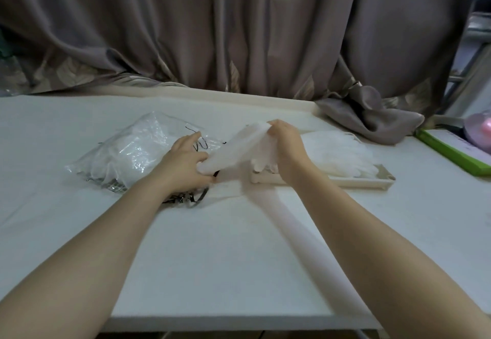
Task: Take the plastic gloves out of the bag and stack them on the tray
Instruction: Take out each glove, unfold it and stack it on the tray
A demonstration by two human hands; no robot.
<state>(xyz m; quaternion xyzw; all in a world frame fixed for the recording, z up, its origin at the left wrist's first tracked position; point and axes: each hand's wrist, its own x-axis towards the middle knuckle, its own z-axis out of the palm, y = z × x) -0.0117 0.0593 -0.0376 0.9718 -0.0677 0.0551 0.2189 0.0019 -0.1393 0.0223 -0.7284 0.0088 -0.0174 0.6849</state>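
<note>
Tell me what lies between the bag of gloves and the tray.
In the head view, a plastic glove stretched between the left hand and right hand spans the gap between bag and tray.

Tray mostly hidden under gloves & right hand; green board cut by right edge.

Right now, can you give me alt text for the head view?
Both hands stretch one translucent plastic glove between them, left hand at its near end, right hand at its far end. A clear bag of gloves lies left; a white tray stacked with gloves lies right.
</note>
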